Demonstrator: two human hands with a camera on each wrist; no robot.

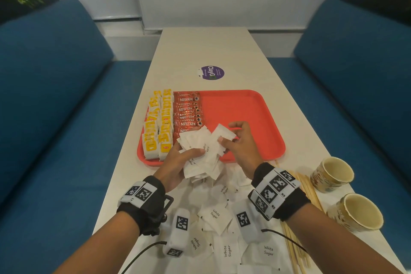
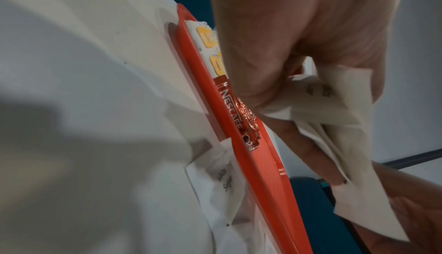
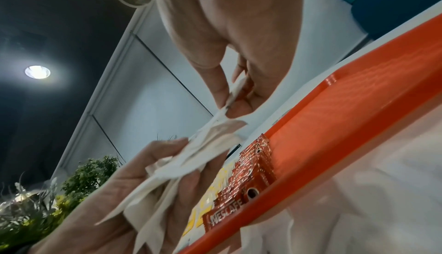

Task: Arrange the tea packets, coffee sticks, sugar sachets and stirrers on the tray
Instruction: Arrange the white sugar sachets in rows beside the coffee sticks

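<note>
The white sugar sachets are the step in hand: a fanned bunch [image 1: 201,153] sits in the left hand [image 1: 178,165], fingers curled round it, held just above the near edge of the red tray [image 1: 255,122]. The right hand [image 1: 239,142] pinches a single sachet [image 1: 223,132] between thumb and fingertips at the top right of the bunch; whether it is drawing it out or adding it, I cannot tell.

Done so far, by the look of it: yellow-and-white tea packets [image 1: 156,127] stand in two rows along the tray's left side, and Nescafe coffee sticks [image 1: 189,110] lie stacked in a column just right of them. The right half of the tray is bare.

Left to do: no sugar lies on the tray yet, and many loose sachets [image 1: 219,213] are scattered on the white table [image 1: 206,46] near the person, between the forearms. The wooden stirrers [image 1: 309,191] lie on the table to the near right, off the tray, beside two paper cups [image 1: 342,193].

So I judge the task roughly half done, with the sugar under way and the stirrers untouched
</note>
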